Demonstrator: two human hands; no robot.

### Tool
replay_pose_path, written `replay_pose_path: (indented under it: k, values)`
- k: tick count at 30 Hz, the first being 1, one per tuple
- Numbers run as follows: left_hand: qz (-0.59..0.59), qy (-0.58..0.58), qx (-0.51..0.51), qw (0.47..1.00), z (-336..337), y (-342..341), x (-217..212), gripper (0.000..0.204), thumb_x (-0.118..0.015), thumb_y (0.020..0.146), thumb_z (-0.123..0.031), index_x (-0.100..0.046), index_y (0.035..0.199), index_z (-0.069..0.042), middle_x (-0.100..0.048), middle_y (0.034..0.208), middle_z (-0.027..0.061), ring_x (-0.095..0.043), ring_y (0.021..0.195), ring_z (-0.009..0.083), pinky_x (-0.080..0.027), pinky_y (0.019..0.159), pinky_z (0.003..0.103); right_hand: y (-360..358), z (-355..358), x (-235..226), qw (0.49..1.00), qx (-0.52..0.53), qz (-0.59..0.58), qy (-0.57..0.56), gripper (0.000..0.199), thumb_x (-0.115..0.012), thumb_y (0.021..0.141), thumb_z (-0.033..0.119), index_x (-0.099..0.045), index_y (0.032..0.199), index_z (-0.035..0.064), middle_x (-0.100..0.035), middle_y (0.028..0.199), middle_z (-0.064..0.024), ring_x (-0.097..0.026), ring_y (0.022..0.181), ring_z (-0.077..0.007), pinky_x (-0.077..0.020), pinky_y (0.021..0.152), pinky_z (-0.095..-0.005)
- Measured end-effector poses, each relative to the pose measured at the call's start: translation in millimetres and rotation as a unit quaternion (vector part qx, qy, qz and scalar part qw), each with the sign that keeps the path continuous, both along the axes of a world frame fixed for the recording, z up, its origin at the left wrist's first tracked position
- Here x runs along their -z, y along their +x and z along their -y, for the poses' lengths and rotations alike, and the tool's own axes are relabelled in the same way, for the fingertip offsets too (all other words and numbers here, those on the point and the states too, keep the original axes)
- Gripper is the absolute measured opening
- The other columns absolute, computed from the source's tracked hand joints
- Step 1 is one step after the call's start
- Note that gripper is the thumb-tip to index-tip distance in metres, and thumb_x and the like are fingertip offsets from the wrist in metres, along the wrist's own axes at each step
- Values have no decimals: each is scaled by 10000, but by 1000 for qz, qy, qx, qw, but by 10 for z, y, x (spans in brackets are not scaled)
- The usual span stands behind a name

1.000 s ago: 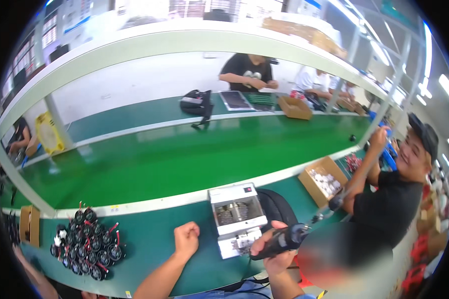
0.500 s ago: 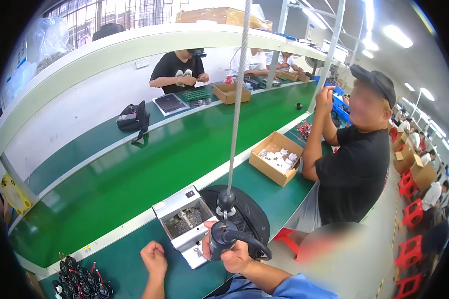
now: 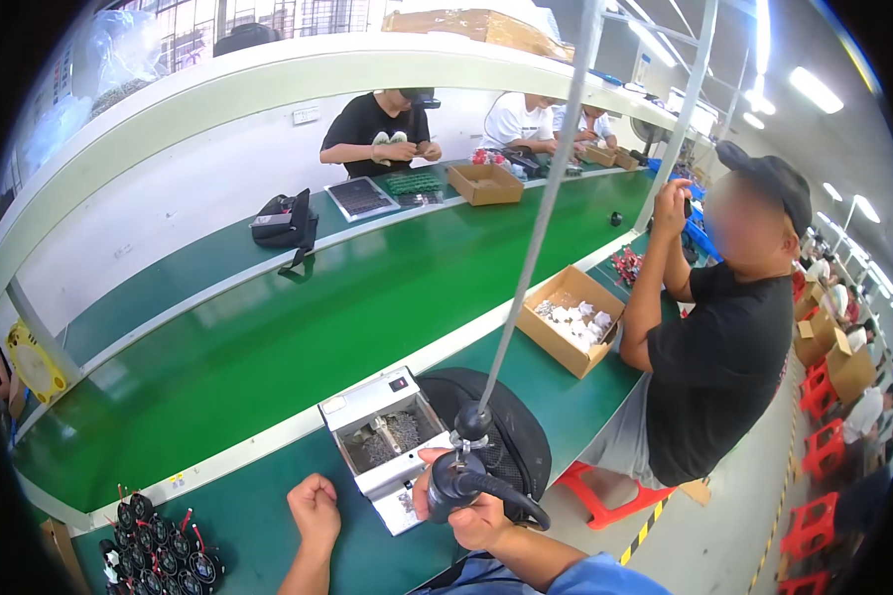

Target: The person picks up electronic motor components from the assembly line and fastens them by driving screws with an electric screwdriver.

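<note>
My right hand (image 3: 478,516) is wrapped around a black electric screwdriver (image 3: 450,478), which hangs upright from a steel cable (image 3: 536,228). A thick black cord bends away from its top toward the right. Just left of it, the silver screw feeder (image 3: 367,395) sits on the bench, its open bin full of small screws (image 3: 392,441). The tool's tip is hidden behind my hand and the tool body. My left hand (image 3: 315,508) rests on the green bench as a loose fist beside the feeder, and no object shows in it.
Several black round parts with red wires (image 3: 159,550) stand at the lower left. A black bag (image 3: 511,431) lies behind the screwdriver. Farther right is a cardboard box (image 3: 569,322) of white pieces, beside a person in black (image 3: 719,327). A green conveyor belt (image 3: 268,347) runs beyond the bench.
The whole view has shifted, so the bench and people appear farther right. The cable slants more. My right hand still grips the screwdriver, and my left fist stays beside the feeder.
</note>
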State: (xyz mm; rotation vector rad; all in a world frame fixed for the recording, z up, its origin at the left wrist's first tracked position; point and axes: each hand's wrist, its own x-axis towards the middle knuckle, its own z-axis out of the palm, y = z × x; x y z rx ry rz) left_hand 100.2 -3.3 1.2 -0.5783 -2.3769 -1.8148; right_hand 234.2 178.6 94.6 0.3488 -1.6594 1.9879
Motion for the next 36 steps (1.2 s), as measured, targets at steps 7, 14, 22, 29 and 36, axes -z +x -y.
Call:
replay_pose_path:
  k: [7, 14, 22, 29, 36]
  values:
    - [13, 9, 2, 1000, -54, -57, -65, 233, -325, 660, 118, -480, 547, -15, -454, 492, 41, -426, 465, 106, -302, 436, 255, -128, 4, -18, 998, 29, -33, -43, 668, -616, 868, 392, -411, 1265, -105, -614, 811, -84, -587, 687, -126, -480, 630, -260]
    - [-22, -21, -10, 1000, 134, 11, -100, 118, -504, 753, 26, -603, 706, -17, -577, 627, 89, -544, 613, 157, -440, 557, 293, -73, 137, -24, 988, 37, 94, -114, 554, -438, 890, 554, -484, 1225, 116, -594, 708, -137, -579, 641, -264, -473, 557, -415]
    - [-30, 26, -5, 999, -35, 85, 0, 91, -464, 646, 37, -522, 646, -35, -526, 589, 148, -529, 563, 344, -407, 522, 416, 66, -254, 168, 983, -39, -83, -157, 435, -518, 921, 208, -432, 1274, -32, -624, 852, -214, -624, 774, -337, -536, 699, -512]
    - [2, 18, 19, 1000, -9, 26, -91, 95, -462, 637, 40, -527, 627, -29, -535, 580, 154, -546, 582, 356, -407, 525, 435, -108, -609, 316, 947, -291, -53, -126, 323, -545, 898, 210, -521, 1077, -58, -582, 1025, -228, -579, 969, -324, -466, 887, -433]
    - [-6, 19, 26, 999, -26, -32, -110, 97, -460, 633, 43, -524, 621, -28, -537, 577, 156, -561, 593, 366, -408, 525, 444, -81, -525, 258, 958, -224, -48, -171, 324, -561, 861, 194, -539, 1049, -69, -582, 1016, -231, -569, 958, -336, -467, 858, -434]
